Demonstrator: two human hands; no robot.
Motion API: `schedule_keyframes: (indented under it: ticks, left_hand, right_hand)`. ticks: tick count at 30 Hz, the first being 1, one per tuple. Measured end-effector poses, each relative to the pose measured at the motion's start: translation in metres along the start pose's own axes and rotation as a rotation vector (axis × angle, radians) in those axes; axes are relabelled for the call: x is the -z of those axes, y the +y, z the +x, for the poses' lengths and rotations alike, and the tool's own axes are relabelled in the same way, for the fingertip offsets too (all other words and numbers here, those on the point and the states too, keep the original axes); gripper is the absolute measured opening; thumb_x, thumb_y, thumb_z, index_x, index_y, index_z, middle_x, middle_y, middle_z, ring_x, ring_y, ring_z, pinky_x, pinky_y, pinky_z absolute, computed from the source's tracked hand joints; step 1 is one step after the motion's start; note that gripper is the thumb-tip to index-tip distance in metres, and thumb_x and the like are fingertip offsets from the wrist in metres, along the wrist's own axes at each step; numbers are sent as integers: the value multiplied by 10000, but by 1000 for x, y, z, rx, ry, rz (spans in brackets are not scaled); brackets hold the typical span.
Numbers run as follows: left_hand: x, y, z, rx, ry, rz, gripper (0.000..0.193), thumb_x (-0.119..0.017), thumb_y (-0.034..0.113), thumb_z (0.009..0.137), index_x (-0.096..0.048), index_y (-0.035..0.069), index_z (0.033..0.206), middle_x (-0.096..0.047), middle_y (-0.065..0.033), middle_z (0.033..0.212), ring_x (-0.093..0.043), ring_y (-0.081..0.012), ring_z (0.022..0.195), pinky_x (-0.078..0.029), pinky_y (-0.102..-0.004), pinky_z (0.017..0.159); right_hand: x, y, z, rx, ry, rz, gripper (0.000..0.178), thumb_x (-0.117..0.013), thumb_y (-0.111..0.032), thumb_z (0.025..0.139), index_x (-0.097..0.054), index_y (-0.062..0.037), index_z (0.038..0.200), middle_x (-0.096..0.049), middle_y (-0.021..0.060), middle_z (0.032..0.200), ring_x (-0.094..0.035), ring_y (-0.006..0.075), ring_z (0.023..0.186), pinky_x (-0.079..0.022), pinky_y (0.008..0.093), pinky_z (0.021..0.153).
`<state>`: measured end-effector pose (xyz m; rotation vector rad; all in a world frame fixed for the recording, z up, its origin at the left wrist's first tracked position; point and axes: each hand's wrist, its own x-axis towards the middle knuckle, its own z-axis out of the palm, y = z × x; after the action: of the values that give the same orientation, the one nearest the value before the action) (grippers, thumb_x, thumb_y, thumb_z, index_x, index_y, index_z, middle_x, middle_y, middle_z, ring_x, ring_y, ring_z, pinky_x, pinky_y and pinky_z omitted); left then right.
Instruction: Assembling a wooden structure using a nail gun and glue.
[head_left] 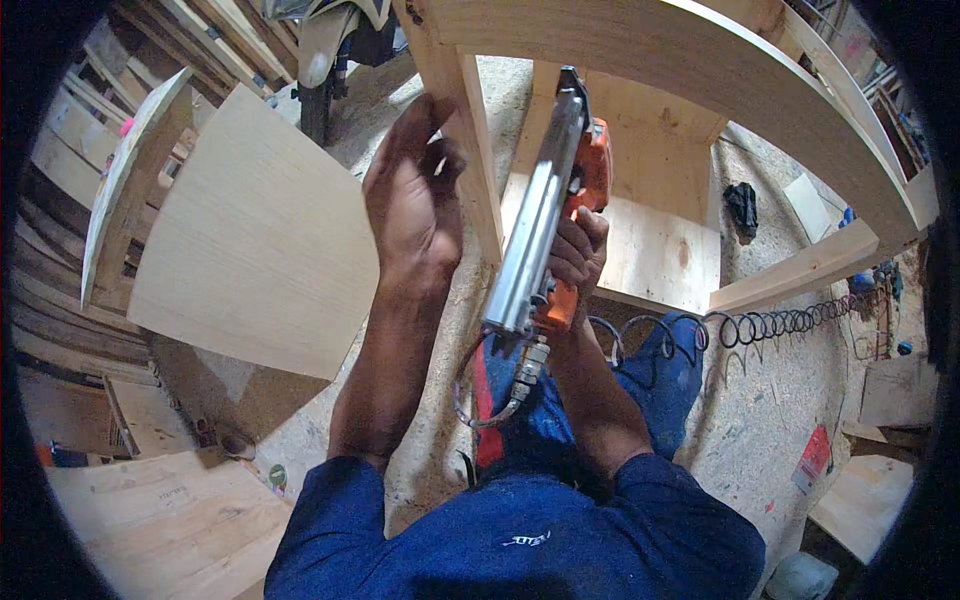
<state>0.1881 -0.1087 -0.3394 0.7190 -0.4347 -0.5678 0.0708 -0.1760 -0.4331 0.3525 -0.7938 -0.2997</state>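
In my right hand (579, 252) is an orange and silver nail gun (541, 215), gripped round its handle and tilted with its nose pointing away from me. An air hose (515, 400) runs from its lower end. My left hand (415, 205) is raised with fingers apart, next to a pale wooden post (470, 130); whether the fingertips touch it I cannot tell. The post belongs to a large wooden frame (650, 32) with a broad rail across the top. Behind the nail gun, a wooden panel (665, 215) forms part of the same piece.
A flat wooden board (250, 230) stands left of my left forearm. The coiled hose (770, 326) stretches right, across my knee. A motorbike wheel (315, 110) is at the far left. Planks (180, 500) lie lower left; a black item (741, 208) lies on the floor at right.
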Motion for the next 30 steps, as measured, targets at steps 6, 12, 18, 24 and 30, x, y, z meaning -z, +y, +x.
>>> schedule_keyframes:
  ticks: [6,12,18,24,30]
  left_hand:
    - [38,12,-25,57,258,156,304,-688,222,936,-611,37,1165,-661,-73,1025,-559,-115,784,-464,-259,726]
    - [49,23,-34,-14,267,218,249,-630,204,975,-590,28,1146,-623,-71,1015,-549,-107,768,-467,-254,706]
    - [59,25,-31,-28,329,227,197,-611,138,984,-597,19,1141,-636,-82,998,-532,-110,743,-461,-250,690]
    - [70,23,-28,-13,373,196,174,-619,99,972,-623,32,1133,-653,-86,995,-536,-108,729,-460,-248,689]
    - [76,19,-24,-11,358,151,169,-622,95,967,-629,41,1127,-652,-80,1001,-536,-105,727,-466,-242,697]
  right_hand:
    - [21,19,15,-76,-17,70,447,-434,-170,1007,-441,-8,1423,-397,-34,583,-417,63,464,-427,256,521]
    - [30,33,26,-100,-7,108,444,-436,-170,1011,-439,-20,1428,-403,-36,594,-415,65,467,-426,254,537]
    - [35,37,30,-90,-23,74,447,-440,-174,1010,-430,-24,1431,-387,-53,561,-434,57,464,-455,258,545]
    - [33,38,33,-80,-11,113,431,-443,-164,1007,-441,-13,1410,-379,-51,546,-426,61,442,-461,258,517]
    - [34,39,33,-75,-7,131,407,-447,-157,1000,-478,11,1370,-387,-50,539,-433,61,443,-454,258,493]
